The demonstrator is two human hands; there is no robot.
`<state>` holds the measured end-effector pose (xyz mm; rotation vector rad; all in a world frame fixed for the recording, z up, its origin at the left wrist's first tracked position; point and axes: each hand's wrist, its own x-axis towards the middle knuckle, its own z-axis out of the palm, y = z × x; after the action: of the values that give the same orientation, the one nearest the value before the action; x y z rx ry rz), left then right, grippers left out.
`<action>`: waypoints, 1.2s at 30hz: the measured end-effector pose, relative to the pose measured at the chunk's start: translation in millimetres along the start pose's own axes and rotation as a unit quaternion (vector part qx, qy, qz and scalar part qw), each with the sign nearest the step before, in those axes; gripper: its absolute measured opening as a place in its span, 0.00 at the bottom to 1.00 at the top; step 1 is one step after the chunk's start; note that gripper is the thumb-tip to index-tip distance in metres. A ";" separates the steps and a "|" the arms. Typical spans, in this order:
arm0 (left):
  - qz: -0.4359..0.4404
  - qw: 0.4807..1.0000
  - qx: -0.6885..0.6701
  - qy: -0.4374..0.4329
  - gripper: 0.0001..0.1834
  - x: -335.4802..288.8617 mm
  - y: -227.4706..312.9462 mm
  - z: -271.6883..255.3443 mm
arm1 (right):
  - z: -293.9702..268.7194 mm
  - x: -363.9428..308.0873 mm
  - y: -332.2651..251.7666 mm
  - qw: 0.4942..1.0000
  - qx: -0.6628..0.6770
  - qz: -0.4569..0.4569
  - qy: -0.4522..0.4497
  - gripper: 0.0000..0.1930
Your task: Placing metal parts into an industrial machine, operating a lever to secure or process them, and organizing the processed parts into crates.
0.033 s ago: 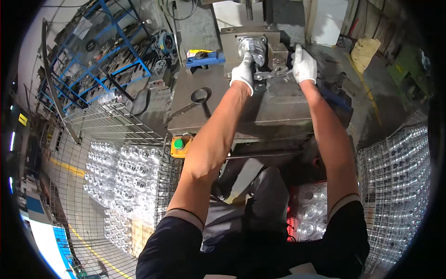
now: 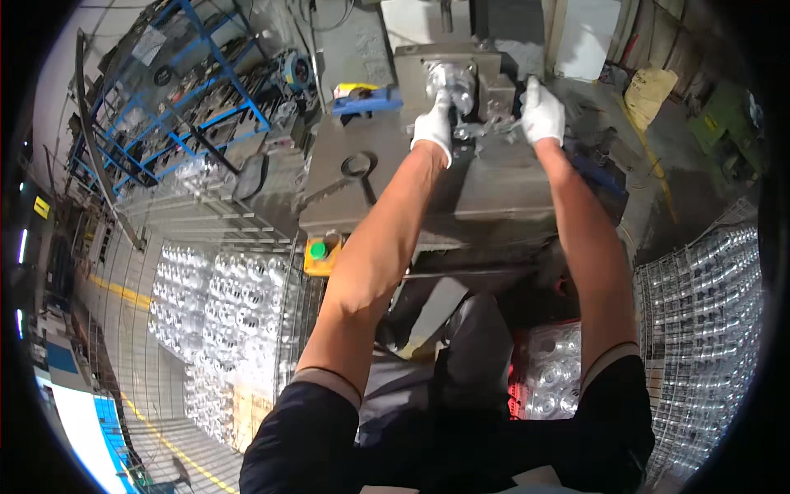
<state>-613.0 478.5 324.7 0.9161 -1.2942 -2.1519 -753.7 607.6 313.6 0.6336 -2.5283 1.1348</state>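
Note:
A shiny silver cast metal part (image 2: 457,86) sits in the steel fixture (image 2: 409,63) at the far middle of the workbench. My left hand (image 2: 433,133), in a white glove, is against the near left side of this part, its thumb stretched up along the metal; the other fingers are mostly hidden. To the right of the fixture block (image 2: 497,97), my right hand (image 2: 542,115), also gloved, is closed with the thumb up. What its curled fingers hold is hidden. A small metal bar (image 2: 471,130) lies between the hands, blurred.
A ring-ended tool (image 2: 357,167) lies on the bench (image 2: 494,192), left of my forearm. A blue tool (image 2: 366,102) rests behind it. A green button on a yellow box (image 2: 318,253) is at the front edge. Wire cages of silver parts (image 2: 247,309) flank me; a red crate (image 2: 517,395) stands below.
The view has shifted a little and is more blurred. Both hands keep their places at the fixture, and the silver part stays where it was.

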 end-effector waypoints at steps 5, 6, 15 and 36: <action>0.287 0.932 0.221 0.027 0.32 -30.7 -21.9 -44.4 | -27.3 -28.0 -35.9 0.999 0.022 0.046 -0.004 0.39; 0.297 0.922 0.245 -0.033 0.27 -57.2 -28.5 -45.5 | -23.7 -22.5 20.1 0.997 -0.023 -0.069 0.040 0.33; 0.405 0.626 0.661 0.084 0.35 -168.9 -61.2 -250.8 | -93.2 -202.5 117.2 0.956 -0.251 -0.149 -0.001 0.24; 0.395 0.724 0.509 0.247 0.28 -181.0 -124.3 -364.3 | -93.5 -243.3 152.6 0.946 -0.217 -0.236 0.035 0.31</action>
<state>-228.0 444.6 146.9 0.9169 -2.0361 -0.3835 -613.7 834.7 171.8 0.9763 -2.2697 0.4089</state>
